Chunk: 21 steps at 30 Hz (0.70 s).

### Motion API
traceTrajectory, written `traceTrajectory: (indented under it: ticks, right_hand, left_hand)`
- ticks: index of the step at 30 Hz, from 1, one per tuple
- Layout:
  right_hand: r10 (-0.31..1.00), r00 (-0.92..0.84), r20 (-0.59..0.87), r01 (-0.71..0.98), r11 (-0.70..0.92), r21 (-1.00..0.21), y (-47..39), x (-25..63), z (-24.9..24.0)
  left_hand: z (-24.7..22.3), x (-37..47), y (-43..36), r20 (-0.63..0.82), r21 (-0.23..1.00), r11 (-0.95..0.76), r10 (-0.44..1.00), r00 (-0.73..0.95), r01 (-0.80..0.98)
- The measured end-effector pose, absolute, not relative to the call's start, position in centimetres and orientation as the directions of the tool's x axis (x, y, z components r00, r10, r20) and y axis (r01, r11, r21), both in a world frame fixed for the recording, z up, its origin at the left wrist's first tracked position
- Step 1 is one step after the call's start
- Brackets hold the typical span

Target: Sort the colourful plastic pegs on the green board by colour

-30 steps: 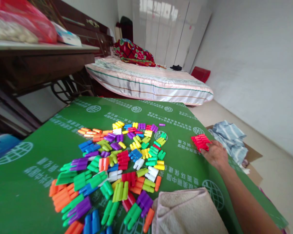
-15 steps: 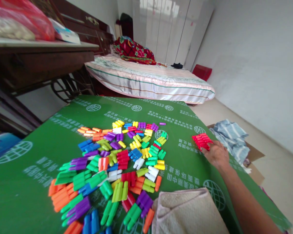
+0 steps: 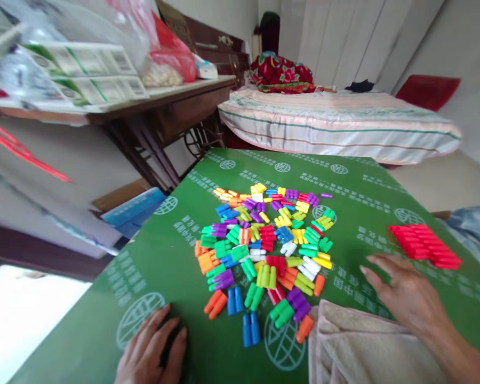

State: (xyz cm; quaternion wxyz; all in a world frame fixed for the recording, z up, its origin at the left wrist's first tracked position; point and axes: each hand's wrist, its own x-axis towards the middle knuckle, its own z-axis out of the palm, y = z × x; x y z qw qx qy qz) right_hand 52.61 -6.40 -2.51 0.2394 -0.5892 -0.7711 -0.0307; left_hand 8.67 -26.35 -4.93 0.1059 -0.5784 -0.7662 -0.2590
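Observation:
A loose spread of bullet-shaped plastic building blocks [image 3: 267, 277] in many colours covers the middle of a green printed board [image 3: 84, 330]. Several red blocks [image 3: 424, 245] lie close together in a group on the right. My right hand [image 3: 404, 293] is between the spread and this red group, beside a folded beige cloth [image 3: 368, 341]. Its fingers are apart and hold nothing. At the lower left, my left hand [image 3: 152, 346] rests on the board with fingers loosely spread, left of some blue blocks [image 3: 250, 329]; nothing shows in it.
A wooden table [image 3: 184, 101] with boxes [image 3: 92, 72] and plastic bags stands at the left. Behind the board is a bed [image 3: 336, 117] with a red floral blanket [image 3: 280, 74]. A blue striped fabric [image 3: 478, 229] lies past the board's right edge.
My right hand has let go of the red blocks and moved left, away from them. My left hand has come into view. The camera has turned left.

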Motion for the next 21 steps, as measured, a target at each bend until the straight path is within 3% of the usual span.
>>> traceTrajectory:
  ticks: [9, 21]
  right_hand:
    - [0.743, -0.498, 0.448, 0.738, 0.634, -0.232, -9.2, 42.6, -1.1]
    - [0.596, -0.642, 0.482, 0.605, 0.780, -0.158, -10.9, 36.8, -1.7]
  left_hand:
    - [-3.3, 11.1, -26.2, 0.560, 0.104, 0.190, 0.800, -0.215, 0.976]
    - [-2.7, 13.0, -26.1, 0.577, 0.134, 0.140, 0.794, -0.192, 0.981]
